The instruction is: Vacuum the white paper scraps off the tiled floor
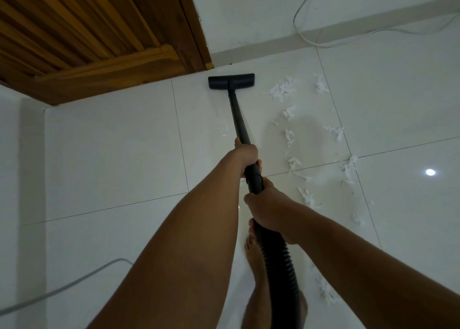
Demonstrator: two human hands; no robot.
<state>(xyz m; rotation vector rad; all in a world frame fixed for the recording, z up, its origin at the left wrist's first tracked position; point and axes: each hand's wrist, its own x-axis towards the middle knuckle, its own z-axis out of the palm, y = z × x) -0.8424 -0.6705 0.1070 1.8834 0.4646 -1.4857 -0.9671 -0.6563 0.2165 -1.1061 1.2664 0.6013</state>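
Left hand point(245, 155) curled tight round the black wand point(239, 119); right hand point(267, 211) grips the hose point(281, 254) end. Floor head point(231, 81) sits just off the wooden door point(99, 42) corner; I see paper scraps point(282, 89) scattered right of that door.

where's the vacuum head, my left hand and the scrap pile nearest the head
vacuum head point(231, 81): head view, middle of the black nozzle's top
left hand point(246, 154): head view, back of the hand
nearest scrap pile point(281, 89): head view, centre of the white heap
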